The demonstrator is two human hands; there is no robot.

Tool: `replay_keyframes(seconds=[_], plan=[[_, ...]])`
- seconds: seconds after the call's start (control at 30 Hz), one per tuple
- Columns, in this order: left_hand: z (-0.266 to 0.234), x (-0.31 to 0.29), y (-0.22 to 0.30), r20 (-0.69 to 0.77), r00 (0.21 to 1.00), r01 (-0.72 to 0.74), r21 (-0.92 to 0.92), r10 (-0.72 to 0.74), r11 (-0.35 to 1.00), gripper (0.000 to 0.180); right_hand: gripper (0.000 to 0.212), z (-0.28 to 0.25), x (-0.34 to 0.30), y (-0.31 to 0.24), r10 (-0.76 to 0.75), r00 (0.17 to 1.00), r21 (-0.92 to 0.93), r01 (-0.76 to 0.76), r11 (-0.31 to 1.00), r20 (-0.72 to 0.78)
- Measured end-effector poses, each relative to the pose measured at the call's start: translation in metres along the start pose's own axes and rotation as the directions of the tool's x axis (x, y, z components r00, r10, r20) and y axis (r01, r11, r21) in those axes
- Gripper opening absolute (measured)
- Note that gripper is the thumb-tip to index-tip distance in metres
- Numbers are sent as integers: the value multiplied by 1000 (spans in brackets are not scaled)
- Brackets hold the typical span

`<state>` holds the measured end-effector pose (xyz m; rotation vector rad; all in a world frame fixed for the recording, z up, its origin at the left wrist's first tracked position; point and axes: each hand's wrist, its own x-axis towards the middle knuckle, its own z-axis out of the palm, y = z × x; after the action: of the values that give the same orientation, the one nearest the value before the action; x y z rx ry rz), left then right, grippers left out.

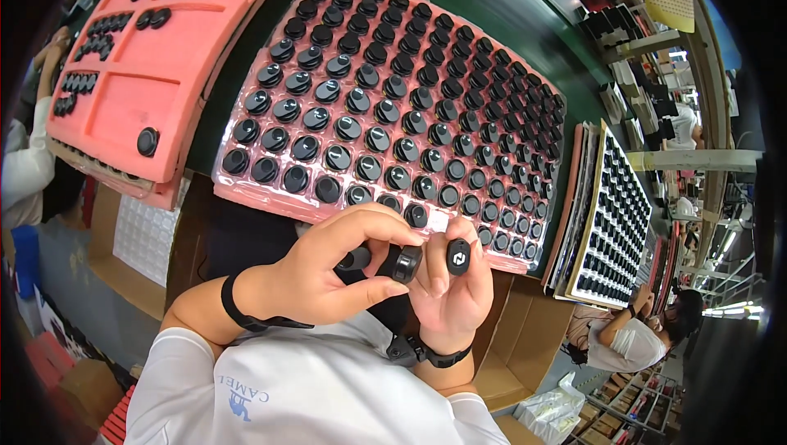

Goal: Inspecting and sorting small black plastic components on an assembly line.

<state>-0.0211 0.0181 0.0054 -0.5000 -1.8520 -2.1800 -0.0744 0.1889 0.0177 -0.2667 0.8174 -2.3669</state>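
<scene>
My left hand (332, 261) pinches a short, round black piece (406, 264) between thumb and forefinger, its rim turned toward me. Another dark rounded shape (356, 259) shows inside the curl of that hand; I cannot tell whether it is gripped. Close beside it, my right hand (447, 301) holds a small black oval piece (458, 256) with a white mark on its face, between its fingers. Both hands are at the near edge of a clear plastic tray (270, 197) on pink foam, filled with rows of similar black round pieces (338, 156).
At the left lies a pink foam tray (156, 43) with groups of black pieces. A white tray of black parts (615, 224) leans on stacked sheets at the right. Open cardboard boxes (512, 338) stand below the bench. Other people (635, 334) sit at both sides.
</scene>
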Motion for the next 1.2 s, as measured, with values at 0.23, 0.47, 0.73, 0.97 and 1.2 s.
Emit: replay_keyframes(seconds=[0.23,0.47,0.73,0.97,1.2], plan=[[-8,-2,2,35,995,-91,72,89,993,41,30,-1,7,5,76,996,69,-79,995,49],[-8,0,-11,52,954,-298,191,294,935,41,30,6,8,11,82,995,1,-82,997,-54],[-4,3,-1,217,950,-307,510,225,804,44,31,5,11,14,76,994,-18,-78,997,-83],[-3,-7,-10,261,934,-321,318,243,892,44,31,4,14,14,11,999,-19,-12,1000,-40],[-7,-14,-12,-57,998,5,149,4,989,42,31,2,9,12,-210,978,-579,177,796,10]])
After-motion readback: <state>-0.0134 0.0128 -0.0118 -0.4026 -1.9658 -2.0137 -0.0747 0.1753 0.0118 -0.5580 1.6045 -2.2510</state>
